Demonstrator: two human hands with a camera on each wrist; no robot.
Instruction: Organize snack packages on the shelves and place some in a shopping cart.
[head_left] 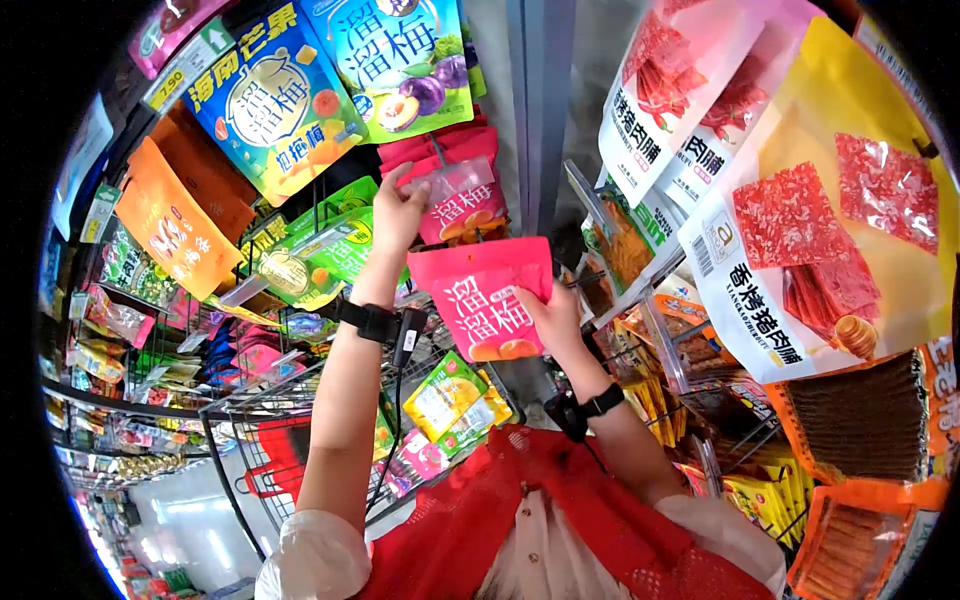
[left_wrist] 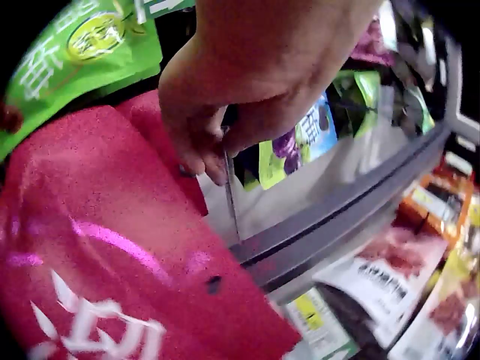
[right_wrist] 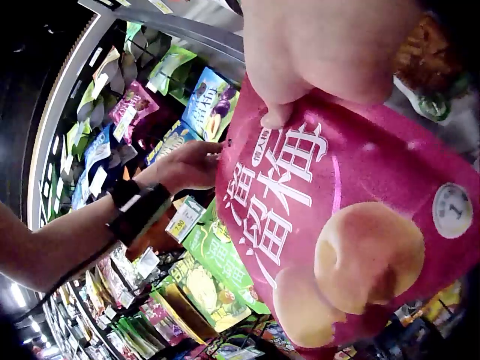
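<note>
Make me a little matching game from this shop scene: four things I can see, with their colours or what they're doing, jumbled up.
1. Right hand
2. Left hand
3. Vest
4. Wrist straps

A. Black
B. Red
C. Gripping a pink pouch
D. Close to a hanging pouch

Pairs: 1-C, 2-D, 3-B, 4-A
</note>
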